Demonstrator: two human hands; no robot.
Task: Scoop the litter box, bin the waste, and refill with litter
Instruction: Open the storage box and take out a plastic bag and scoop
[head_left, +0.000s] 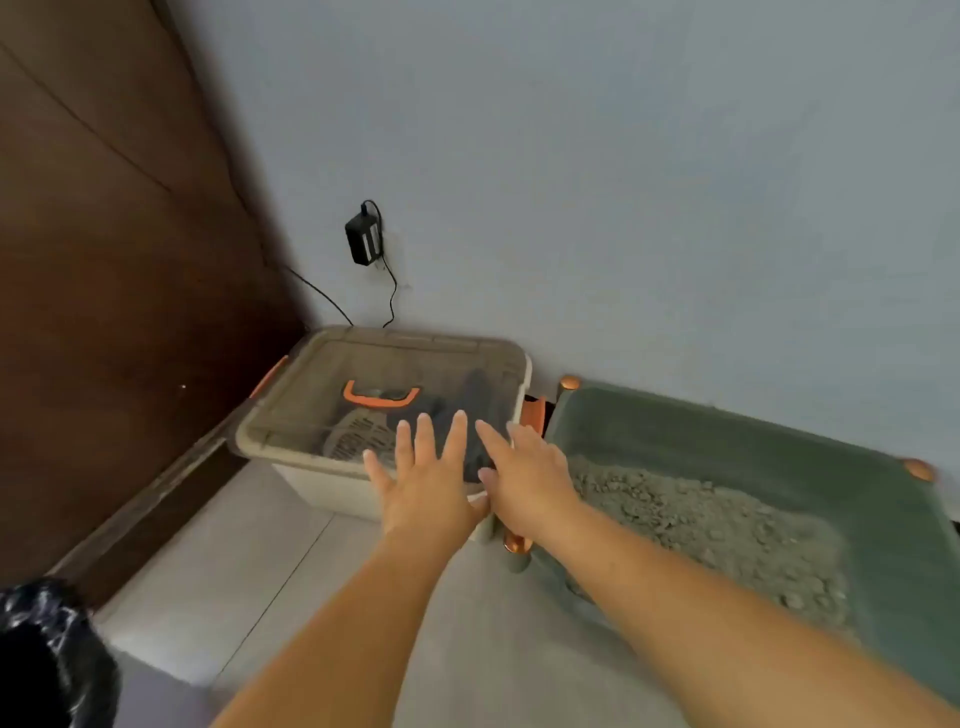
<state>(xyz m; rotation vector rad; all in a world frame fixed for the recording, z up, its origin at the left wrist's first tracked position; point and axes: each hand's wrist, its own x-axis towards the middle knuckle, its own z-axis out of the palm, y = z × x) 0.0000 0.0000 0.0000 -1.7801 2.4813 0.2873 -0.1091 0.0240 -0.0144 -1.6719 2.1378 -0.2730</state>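
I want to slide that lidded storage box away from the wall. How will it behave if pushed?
The storage box has a flat base on smooth floor tile, so it should slide, not tip. Only a scoop and something dark show through the clear lid, so it is probably light. The left hand and right hand reach over it, fingers spread.

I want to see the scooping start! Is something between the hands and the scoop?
Yes. The scoop lies inside the storage box, under its closed clear lid. Both open hands, left and right, are at the lid's near right corner, so the lid blocks them.
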